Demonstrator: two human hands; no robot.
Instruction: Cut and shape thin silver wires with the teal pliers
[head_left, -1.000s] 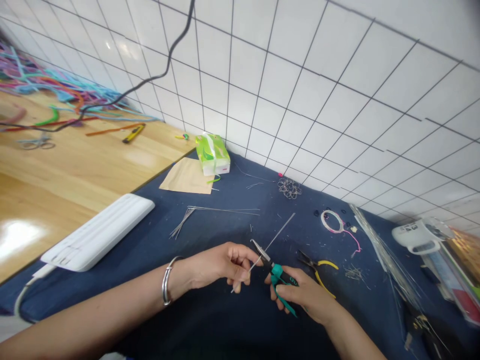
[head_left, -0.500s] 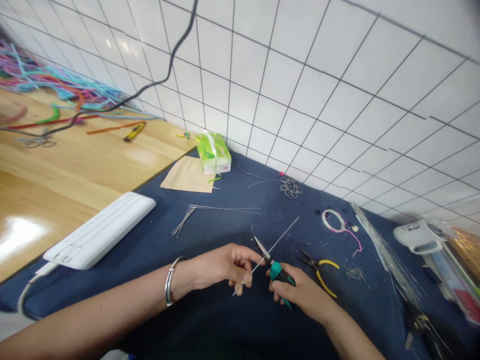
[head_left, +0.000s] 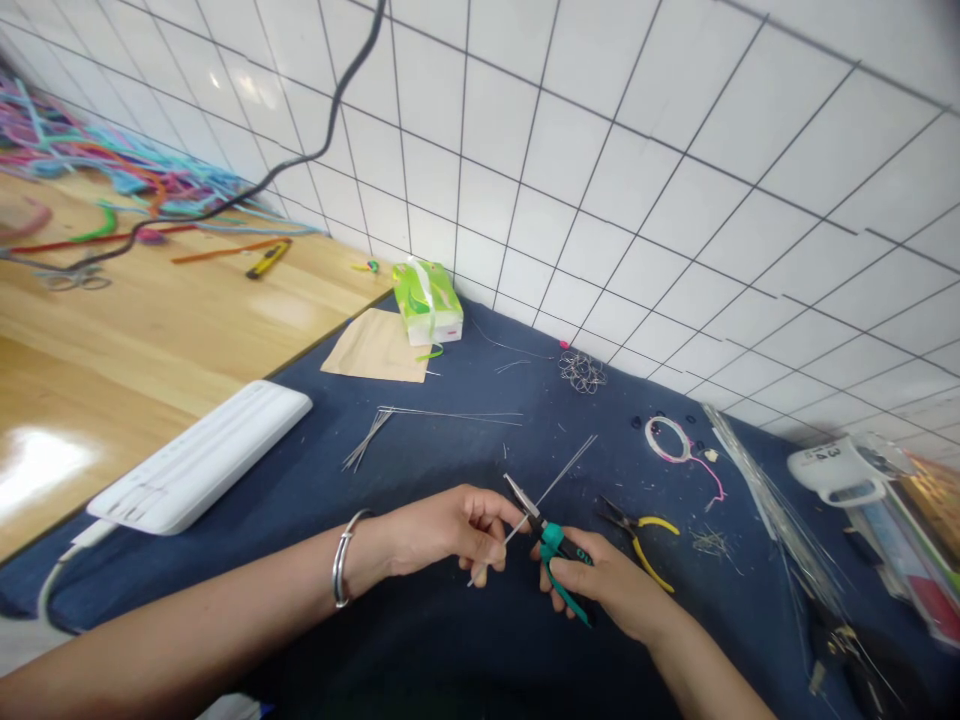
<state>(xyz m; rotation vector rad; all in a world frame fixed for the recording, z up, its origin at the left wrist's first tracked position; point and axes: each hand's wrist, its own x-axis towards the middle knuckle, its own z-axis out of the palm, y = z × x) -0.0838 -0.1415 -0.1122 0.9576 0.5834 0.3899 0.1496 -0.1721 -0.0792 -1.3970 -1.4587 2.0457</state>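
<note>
Pinched in the fingers of my left hand (head_left: 471,535) are thin metal wires (head_left: 566,468), slanting up and to the right. My right hand (head_left: 589,580) is wrapped round the green-and-black handles of pliers (head_left: 555,545). The pliers' jaws lie across the wires just beyond my left fingertips; whether they bite on them I cannot tell. Right of my right hand lie pliers with yellow handles (head_left: 651,545). Beyond my left hand, more straight wires (head_left: 450,413) rest on the dark blue cloth (head_left: 465,460). A pile of short wire offcuts (head_left: 711,543) is at the right.
A white power bank (head_left: 202,455) with a cable lies at left. At the back are a green tissue pack (head_left: 429,302), a beige paper piece (head_left: 375,347) and coiled wire loops (head_left: 582,371). A white mug (head_left: 832,470) and a long wire bundle (head_left: 780,520) are at right.
The far ends of the wires have spread slightly apart. The pliers' handles have opened a little wider. Both hands stay almost in place.
</note>
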